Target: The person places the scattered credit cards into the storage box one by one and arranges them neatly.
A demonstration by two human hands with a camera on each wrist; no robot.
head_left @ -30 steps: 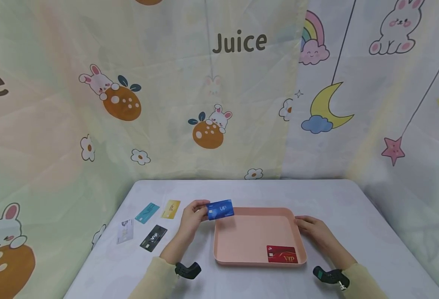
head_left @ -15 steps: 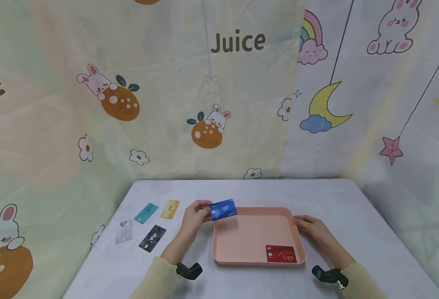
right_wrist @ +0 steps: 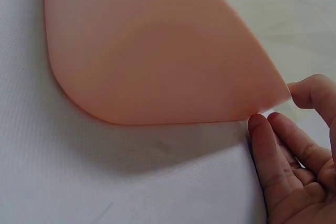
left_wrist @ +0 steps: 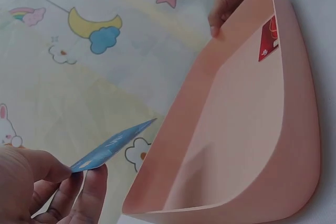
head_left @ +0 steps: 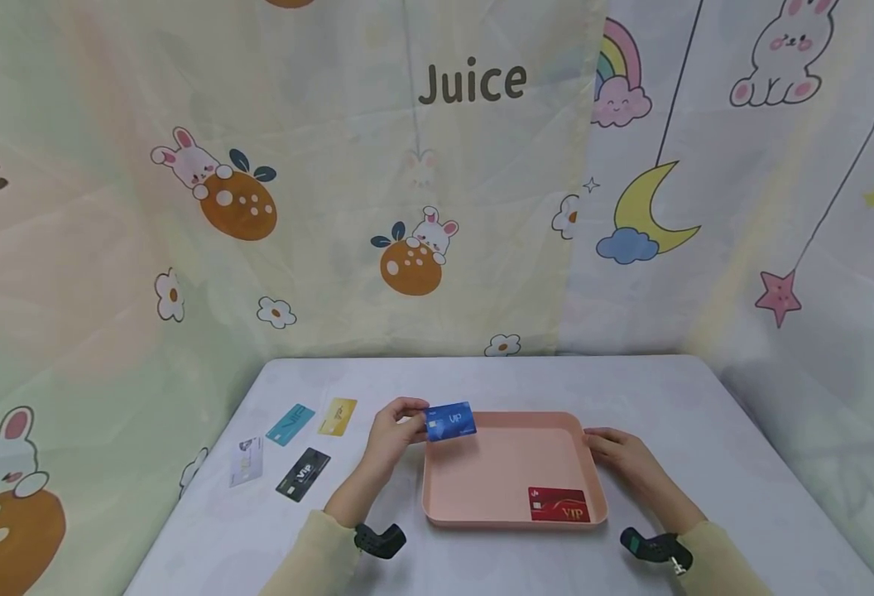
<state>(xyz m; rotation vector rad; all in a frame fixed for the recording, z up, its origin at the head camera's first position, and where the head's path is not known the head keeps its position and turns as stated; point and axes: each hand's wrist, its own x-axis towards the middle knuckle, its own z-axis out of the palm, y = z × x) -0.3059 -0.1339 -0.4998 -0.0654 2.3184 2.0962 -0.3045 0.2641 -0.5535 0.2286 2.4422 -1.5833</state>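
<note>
My left hand (head_left: 392,434) pinches a blue VIP card (head_left: 451,421) by its left end, thumb on one face and fingers on the other. The card is held in the air above the left side of a pink tray (head_left: 511,463), casting a shadow there. Inside the tray, a red VIP card (head_left: 559,504) lies flat in the near right corner. My right hand (head_left: 626,459) grips the tray at its right side, near the far corner. In the right wrist view, one digit (right_wrist: 310,93) meets the rim while other fingers (right_wrist: 265,140) touch lower on the outer wall.
Left of the tray, several cards lie apart on the white table (head_left: 467,567): a teal card (head_left: 290,425), a yellow card (head_left: 338,416), a black card (head_left: 304,474) and a pale card (head_left: 247,461). Patterned curtains (head_left: 333,273) surround the table.
My left hand has carried the blue card a short way to the right, farther over the tray. My right hand stays at the tray's right side.
</note>
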